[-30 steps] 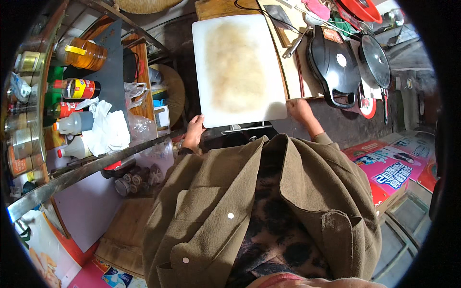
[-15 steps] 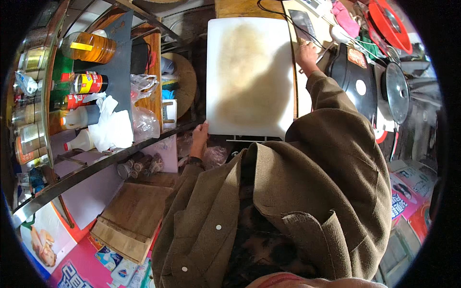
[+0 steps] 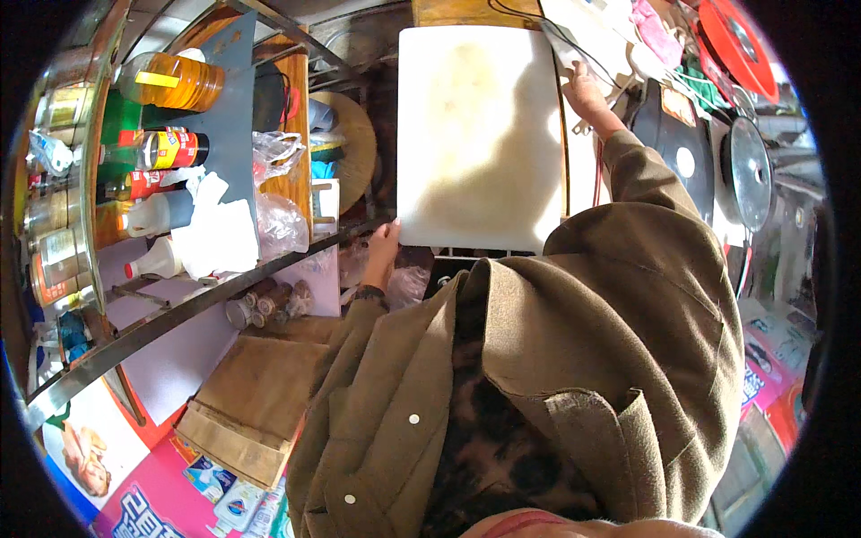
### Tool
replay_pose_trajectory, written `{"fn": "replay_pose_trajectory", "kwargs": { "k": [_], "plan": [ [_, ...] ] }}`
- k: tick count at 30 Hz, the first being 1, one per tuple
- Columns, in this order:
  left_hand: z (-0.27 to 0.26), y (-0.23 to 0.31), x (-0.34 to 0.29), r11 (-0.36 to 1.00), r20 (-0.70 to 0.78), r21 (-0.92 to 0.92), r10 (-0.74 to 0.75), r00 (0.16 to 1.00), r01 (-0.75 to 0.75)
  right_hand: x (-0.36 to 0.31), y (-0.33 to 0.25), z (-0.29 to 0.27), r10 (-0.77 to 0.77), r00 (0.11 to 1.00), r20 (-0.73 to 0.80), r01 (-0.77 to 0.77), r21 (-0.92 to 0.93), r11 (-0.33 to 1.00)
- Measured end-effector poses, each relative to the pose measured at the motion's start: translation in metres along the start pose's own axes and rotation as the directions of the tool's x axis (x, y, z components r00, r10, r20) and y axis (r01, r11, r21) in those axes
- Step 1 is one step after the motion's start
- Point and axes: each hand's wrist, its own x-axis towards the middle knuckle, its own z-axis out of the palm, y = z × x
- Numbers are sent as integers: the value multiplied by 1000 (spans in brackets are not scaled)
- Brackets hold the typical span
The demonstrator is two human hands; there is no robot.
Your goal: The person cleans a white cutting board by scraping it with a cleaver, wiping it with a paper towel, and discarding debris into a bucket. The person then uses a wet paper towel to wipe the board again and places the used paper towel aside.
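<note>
A large white cutting board [image 3: 457,134] with a brownish stain lies in front of me, half lit and half in shadow. My left hand [image 3: 383,247] is closed at its near left corner, thumb and fingers against the edge. Beyond the board's right edge, my right hand [image 3: 587,97] reaches onto a pale, brightly lit surface, its fingers curled. What those fingers hold is lost in the glare; earlier a grey, broad-bladed tool lay there. Dark cables [image 3: 574,40] run close to the fingertips.
Right of my arm stands a black lidded appliance [image 3: 673,148], with a glass lid [image 3: 749,161] and a red round basin [image 3: 740,45] beyond. On the left, a shelf [image 3: 224,99] bears bottles, an oil jug [image 3: 172,82] and white paper [image 3: 215,235]. Below is a brown cardboard piece [image 3: 256,386].
The whole view has shifted slightly. My right hand has turned and moved a little farther forward; the grey blade in front of it no longer shows clearly. My left hand stays at the board's corner.
</note>
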Motion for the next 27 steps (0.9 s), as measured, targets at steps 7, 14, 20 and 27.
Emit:
{"fn": "replay_pose_trajectory", "kwargs": {
  "k": [7,14,20,27],
  "plan": [
    [-11,-17,37,993,169,108,-69,983,51,-147,-123,-101,139,952,274,-307,824,476],
    [-19,-6,35,980,341,183,12,940,-79,-282,-167,-116,376,923,87,-198,943,269],
    [-17,6,31,969,364,243,-43,931,-50,-341,-167,-79,496,839,225,-282,959,42],
    [-8,-3,28,992,315,121,-8,949,-31,-368,-173,-67,576,797,180,-410,863,297]
  ]
}}
